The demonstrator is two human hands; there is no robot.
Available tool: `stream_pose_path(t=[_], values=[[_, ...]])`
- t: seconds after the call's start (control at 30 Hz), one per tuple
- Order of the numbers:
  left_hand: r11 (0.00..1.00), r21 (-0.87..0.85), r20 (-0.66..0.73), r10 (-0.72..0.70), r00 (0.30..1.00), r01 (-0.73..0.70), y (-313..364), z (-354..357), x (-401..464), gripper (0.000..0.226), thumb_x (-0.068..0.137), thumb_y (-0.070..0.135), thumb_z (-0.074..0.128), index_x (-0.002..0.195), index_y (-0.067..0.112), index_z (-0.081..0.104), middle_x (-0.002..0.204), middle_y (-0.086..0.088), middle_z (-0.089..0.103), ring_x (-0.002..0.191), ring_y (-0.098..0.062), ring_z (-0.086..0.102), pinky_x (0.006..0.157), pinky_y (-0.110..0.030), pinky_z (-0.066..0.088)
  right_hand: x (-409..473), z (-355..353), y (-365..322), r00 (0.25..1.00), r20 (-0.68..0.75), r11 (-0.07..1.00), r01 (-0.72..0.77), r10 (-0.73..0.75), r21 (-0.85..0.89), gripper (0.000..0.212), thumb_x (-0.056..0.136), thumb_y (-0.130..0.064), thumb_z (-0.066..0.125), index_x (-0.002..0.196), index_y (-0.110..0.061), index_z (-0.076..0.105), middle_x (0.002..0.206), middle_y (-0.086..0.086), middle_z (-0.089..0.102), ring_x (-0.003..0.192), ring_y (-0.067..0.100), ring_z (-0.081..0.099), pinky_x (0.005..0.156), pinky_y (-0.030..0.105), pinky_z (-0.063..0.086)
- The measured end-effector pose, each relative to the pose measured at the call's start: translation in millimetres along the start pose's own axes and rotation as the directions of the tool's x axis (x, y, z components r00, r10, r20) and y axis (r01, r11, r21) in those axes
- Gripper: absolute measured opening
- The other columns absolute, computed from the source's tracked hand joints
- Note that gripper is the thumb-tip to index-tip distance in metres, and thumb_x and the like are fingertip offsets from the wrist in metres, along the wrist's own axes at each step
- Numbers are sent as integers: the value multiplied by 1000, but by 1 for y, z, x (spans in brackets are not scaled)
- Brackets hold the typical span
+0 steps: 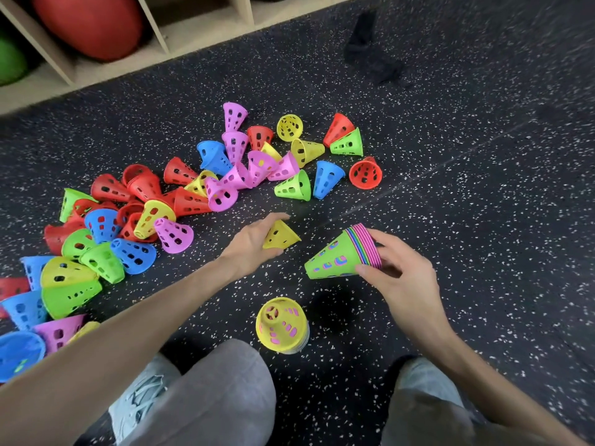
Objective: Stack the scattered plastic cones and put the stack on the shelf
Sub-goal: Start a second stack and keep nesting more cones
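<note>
My left hand [249,241] grips a single yellow cone [280,237] just above the floor. My right hand [404,278] holds a tilted stack of cones [341,254] by its wide end; the outermost cone is green, with several coloured rims showing behind it. A second stack with a yellow cone on top [283,324] stands upright on the floor near my knees. Several loose cones in red, blue, green, yellow and pink [222,169] lie scattered across the floor to the left and ahead. The wooden shelf [167,37] runs along the top left.
A red ball [90,24] and a green ball [9,62] sit in the shelf's compartments. A dark cloth-like object [370,49] lies on the speckled black floor [483,188] at the upper right. My knees [206,391] are at the bottom.
</note>
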State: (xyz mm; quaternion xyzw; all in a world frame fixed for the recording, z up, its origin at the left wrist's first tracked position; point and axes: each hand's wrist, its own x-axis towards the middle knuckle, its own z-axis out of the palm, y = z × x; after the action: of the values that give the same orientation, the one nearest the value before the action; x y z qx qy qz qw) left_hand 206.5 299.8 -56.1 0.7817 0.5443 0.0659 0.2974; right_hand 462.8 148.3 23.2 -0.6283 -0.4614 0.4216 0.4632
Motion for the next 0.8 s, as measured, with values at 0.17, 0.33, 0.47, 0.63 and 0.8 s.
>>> stream_pose_path(t=[0.17,0.33,0.47,0.63,0.8], values=[[982,-186,-136,4,991,-29,26,-3,-21,86,87,22,81,157,34,34,131,6,60,100,-13,62,79,-21,46,-1,0,-2,997,-78,999,7,-4,43,51,86,3,71,120,-35,67,99,-15,77,94,4,70,90,22,51],[962,-263,-205,26,978,-80,50,-13,-54,75,86,23,82,151,32,47,126,11,62,100,-4,60,73,-11,44,3,-1,-4,979,-199,991,58,-33,119,48,87,5,71,127,-22,67,100,-15,77,90,0,69,83,13,52],[952,-296,-183,20,983,-74,66,-20,-83,70,87,28,82,148,39,50,112,24,57,91,6,56,74,-10,41,6,4,-7,989,-145,988,58,-37,146,49,87,6,71,127,-22,67,102,-13,77,93,1,70,84,14,53],[949,-303,-191,27,981,-85,78,-22,-104,60,89,31,79,143,40,56,96,31,55,77,13,49,74,-13,37,1,23,-13,998,29,988,52,-57,149,50,87,7,70,125,-25,66,102,-15,76,100,-2,68,82,9,50],[956,-287,-209,4,978,-66,75,-23,-112,54,94,36,73,145,36,56,97,53,52,83,8,47,77,-19,36,0,39,-17,990,120,987,61,-79,145,45,92,6,65,126,-24,65,102,-14,77,96,-1,69,81,10,50]])
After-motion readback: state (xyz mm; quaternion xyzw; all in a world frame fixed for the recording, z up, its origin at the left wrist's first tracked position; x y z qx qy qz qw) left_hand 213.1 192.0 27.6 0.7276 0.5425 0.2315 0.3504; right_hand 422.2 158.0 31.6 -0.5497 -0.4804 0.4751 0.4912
